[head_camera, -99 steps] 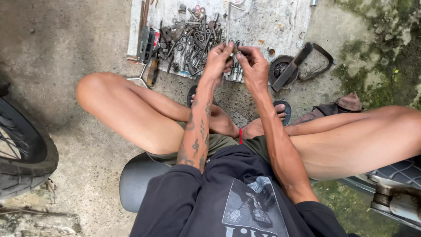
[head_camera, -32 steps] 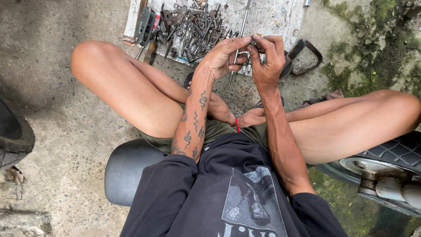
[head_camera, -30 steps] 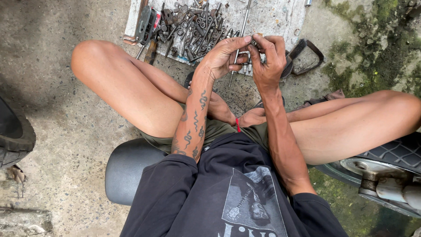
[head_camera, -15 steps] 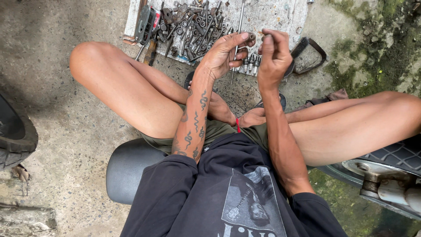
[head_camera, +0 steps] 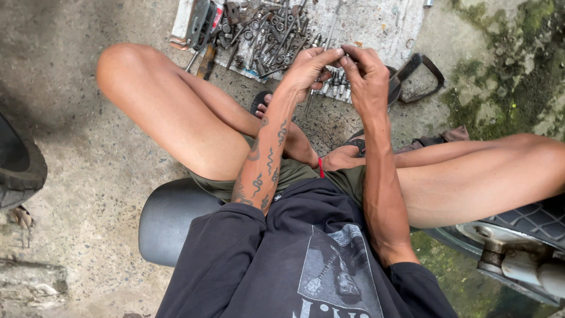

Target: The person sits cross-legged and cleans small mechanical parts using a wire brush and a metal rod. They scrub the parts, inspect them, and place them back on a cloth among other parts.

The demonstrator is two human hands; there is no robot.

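I sit cross-legged on a black seat cushion [head_camera: 168,218] on rough concrete. My left hand [head_camera: 309,66] and my right hand [head_camera: 368,73] are raised in front of me, fingertips pinched together on a small metal part [head_camera: 344,56] between them. What the part is stays hidden by the fingers. Just beyond the hands lies a pale sheet [head_camera: 376,23] with a heap of dark metal tools and wrenches [head_camera: 265,29] and a row of sockets [head_camera: 335,88].
A black strap loop [head_camera: 421,76] lies right of the sheet. A tyre [head_camera: 20,168] is at the left edge. Motorcycle metal parts [head_camera: 518,247] sit at the lower right. Mossy ground [head_camera: 512,65] fills the upper right.
Over the last seconds my hands stayed together on the small part, fingers shifting as they work it. The view has drifted slightly; the tyre shows more at the left.
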